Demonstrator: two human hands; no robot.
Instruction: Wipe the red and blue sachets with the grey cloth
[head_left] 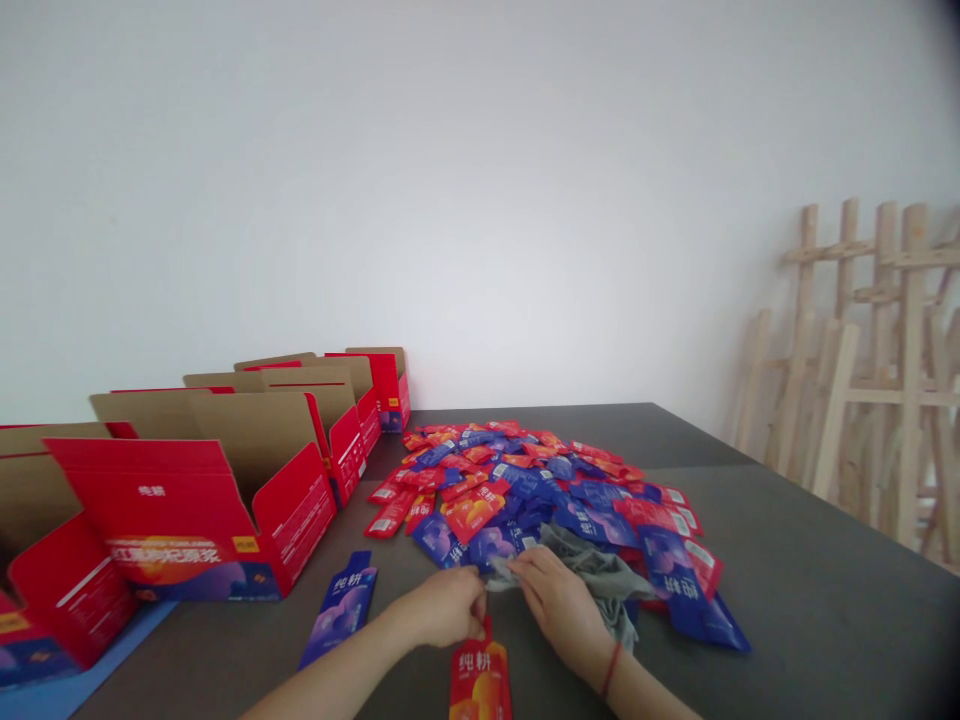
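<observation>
**Contact Confirmed on Both Left and Right**

We record a plain white wall (480, 200) behind a flat, dark grey surface (795, 580). To the right we note a group of upright, pale wooden frames (907, 330). Along the left stands a row of open, red-and-blue printed cardboard boxes (277, 520) with brown interiors; a flat light-blue sheet (124, 665) shows beneath the nearest ones. Mid-surface, we observe a spread heap of flat, shiny red and blue pouches (476, 512).

A crumpled grey-green fabric cloth (600, 570) lies against the heap's near edge. The right hand (559, 612) is on it, fingers together and pinching its bunched edge.

The left hand (450, 607) is beside the cloth, fingers curled and pinching the narrow top of a flat, glossy red pouch with orange fruit print (480, 685). We place this pouch at the near edge of view, between the forearms. A single flat blue pouch with purple print (341, 608) lies apart, between the boxes and the left forearm. Smallest, we list a thin red cord band (612, 670) on the right wrist.
</observation>
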